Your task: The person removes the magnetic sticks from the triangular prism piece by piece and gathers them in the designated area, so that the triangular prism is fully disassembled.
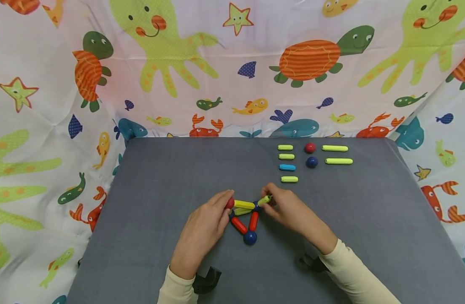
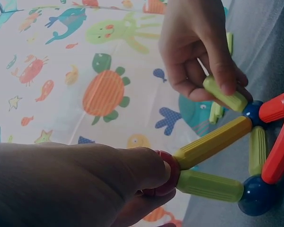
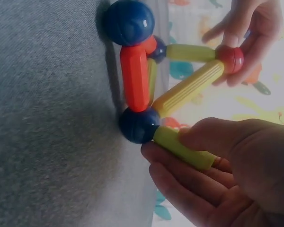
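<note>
In the head view, my left hand [image 1: 204, 228] holds the red ball [image 2: 171, 177] at the raised corner of a ball-and-stick construction. From that ball a yellow stick [image 2: 215, 142] and a light green stick [image 2: 210, 186] run to two blue balls. Two red sticks [image 1: 239, 225] join these to the nearest blue ball [image 1: 250, 237], and another green stick [image 2: 258, 149] links the pair. My right hand [image 1: 293, 211] pinches a short light green stick [image 3: 187, 149] between thumb and fingers, its end at the right blue ball [image 3: 139, 125].
At the back right of the grey table [image 1: 171, 169] lie several short green sticks [image 1: 289, 179], a blue stick [image 1: 287, 167], a loose red ball [image 1: 310, 147], a loose blue ball [image 1: 312, 162] and two longer green sticks [image 1: 339, 161]. A patterned curtain [image 1: 225, 101] stands behind.
</note>
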### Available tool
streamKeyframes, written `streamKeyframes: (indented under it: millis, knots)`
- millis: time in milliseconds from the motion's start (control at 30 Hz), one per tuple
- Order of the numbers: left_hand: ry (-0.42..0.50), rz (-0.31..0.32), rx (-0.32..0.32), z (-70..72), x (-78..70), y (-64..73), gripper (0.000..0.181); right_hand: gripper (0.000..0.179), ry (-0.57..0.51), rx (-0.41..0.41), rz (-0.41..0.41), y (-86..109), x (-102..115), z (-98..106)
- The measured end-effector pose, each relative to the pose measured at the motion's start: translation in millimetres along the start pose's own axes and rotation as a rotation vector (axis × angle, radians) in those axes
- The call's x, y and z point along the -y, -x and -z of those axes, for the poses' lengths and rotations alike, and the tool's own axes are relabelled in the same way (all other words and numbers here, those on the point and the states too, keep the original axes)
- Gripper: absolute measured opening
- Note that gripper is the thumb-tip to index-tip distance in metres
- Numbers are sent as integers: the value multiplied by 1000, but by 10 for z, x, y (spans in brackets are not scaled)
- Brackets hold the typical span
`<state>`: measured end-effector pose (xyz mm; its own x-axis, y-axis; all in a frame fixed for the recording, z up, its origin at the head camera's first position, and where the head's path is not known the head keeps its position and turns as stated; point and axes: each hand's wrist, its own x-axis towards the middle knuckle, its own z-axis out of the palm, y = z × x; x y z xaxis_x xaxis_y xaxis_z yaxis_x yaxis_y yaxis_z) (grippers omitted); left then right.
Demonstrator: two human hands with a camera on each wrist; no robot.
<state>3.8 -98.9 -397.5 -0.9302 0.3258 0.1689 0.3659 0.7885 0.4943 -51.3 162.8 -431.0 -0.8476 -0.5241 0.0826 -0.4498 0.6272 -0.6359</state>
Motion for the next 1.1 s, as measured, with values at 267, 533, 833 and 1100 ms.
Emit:
streamKeyframes:
  millis: [267, 533, 833, 1100]
  knots:
    - [2, 10, 5, 13, 3, 0, 51, 24, 124, 2, -23, 39, -31, -6]
    - [-5, 8, 14, 6, -2, 10, 50, 29, 251, 23, -53, 75, -64, -28]
    - [-4, 6, 14, 15, -10, 6, 50, 25, 372, -15, -2, 74, -128, -95]
    - [-13, 6, 16, 13, -14, 10, 51, 21, 460, -42, 48, 69, -138, -121]
